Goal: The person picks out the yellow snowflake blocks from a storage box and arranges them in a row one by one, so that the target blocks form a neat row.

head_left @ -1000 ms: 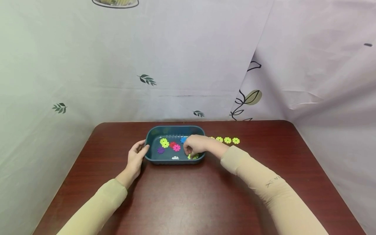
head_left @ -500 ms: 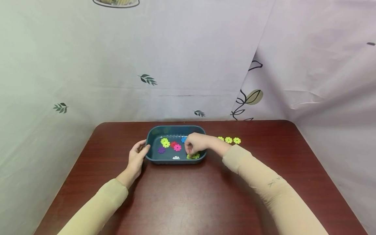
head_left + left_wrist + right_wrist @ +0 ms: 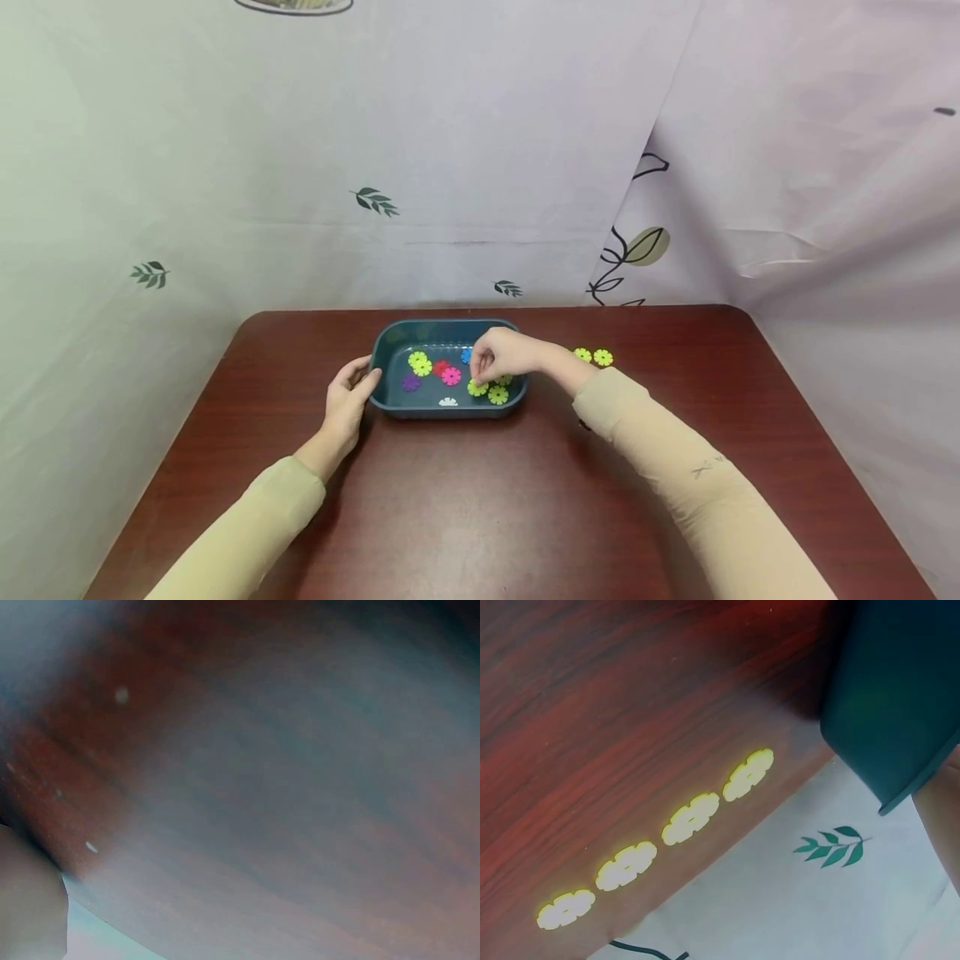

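Observation:
My left hand grips the left end of a dark teal plastic tray, thumb over its rim. Above the tray's right part, my right hand pinches a yellow snowflake disc between thumb and fingertips. Another yellow disc lies below it at the front right corner. Elsewhere in the tray are a pink disc, a red one, a purple one, a white one, a blue one partly behind the fingers, and a yellow pair.
Several yellow discs form a row on the wooden table, right of the tray; my right forearm hides part of it in the head view. A patterned cloth hangs behind the table. The left wrist view is mostly blurred.
My right hand has risen from the tray's front right corner with a yellow disc at its fingertips, uncovering other yellow discs there. My left hand has stayed on the tray.

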Motion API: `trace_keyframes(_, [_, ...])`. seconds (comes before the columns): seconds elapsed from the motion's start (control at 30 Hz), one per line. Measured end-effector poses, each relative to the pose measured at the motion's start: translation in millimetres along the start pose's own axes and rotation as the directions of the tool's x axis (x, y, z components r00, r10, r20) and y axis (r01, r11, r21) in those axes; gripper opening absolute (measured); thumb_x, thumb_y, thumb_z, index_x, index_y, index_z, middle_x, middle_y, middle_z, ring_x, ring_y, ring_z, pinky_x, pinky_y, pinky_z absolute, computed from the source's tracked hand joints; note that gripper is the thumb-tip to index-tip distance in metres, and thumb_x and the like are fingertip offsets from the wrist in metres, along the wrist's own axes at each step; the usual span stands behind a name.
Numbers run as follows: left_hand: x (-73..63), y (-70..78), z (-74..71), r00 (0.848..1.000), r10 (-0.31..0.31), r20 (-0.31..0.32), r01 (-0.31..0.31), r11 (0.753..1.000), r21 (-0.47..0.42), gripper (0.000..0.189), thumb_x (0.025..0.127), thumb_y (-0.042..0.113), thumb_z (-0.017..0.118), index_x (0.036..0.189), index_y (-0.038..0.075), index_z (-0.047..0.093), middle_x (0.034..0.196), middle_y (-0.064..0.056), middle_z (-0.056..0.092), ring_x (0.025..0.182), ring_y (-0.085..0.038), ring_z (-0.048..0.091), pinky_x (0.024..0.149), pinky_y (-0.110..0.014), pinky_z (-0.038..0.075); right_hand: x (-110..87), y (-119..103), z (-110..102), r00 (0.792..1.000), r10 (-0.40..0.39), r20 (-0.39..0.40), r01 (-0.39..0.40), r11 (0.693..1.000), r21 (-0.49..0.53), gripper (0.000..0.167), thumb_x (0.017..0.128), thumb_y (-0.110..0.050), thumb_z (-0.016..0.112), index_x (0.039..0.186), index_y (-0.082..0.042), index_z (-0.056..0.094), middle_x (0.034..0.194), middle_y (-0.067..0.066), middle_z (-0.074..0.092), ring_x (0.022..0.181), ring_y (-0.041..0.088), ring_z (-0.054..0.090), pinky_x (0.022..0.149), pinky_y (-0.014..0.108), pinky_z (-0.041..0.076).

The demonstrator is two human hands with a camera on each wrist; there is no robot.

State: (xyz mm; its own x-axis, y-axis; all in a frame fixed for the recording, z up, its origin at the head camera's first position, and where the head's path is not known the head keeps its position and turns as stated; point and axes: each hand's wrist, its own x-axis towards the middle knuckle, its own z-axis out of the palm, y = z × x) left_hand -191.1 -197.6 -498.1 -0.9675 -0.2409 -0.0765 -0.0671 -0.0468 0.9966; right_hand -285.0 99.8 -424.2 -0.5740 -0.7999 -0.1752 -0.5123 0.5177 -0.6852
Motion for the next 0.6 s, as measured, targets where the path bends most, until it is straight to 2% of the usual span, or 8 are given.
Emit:
trace_keyframes(0.23, [-0.7,0.0,-2.3,1.0,0.014,0.008,-0.014,1.0,-0.001,0.038,0.106,0.007,0.062,0.142,-0.006,0.056,0.101,0.023,0.07,0.1,0.004,0.063,0.087,-0.012,0.053,-7.4,5.1,-11.1,0.998,-0.021,-0.052,0.025,0.997,0.072,0.004,0.092,-0.009,0.082,0.091,-0.007,0.079,0.089,0.003,0.078,0.08,0.007,0.068,0.077,0.024,0.059])
trace_keyframes(0.6, [-1.3,0.4,-2.4,1.0,0.007,0.01,-0.007,1.0,-0.002,0.039,0.106,0.007,0.063,0.142,-0.006,0.056,0.101,0.023,0.071,0.1,0.003,0.064,0.087,-0.012,0.054,-27.0,10.9,-35.6,0.992,0.036,-0.119,-0.032,0.999,0.038,0.005,0.092,-0.012,0.082,0.094,-0.009,0.08,0.092,0.003,0.078,0.085,0.012,0.07,0.08,0.028,0.06])
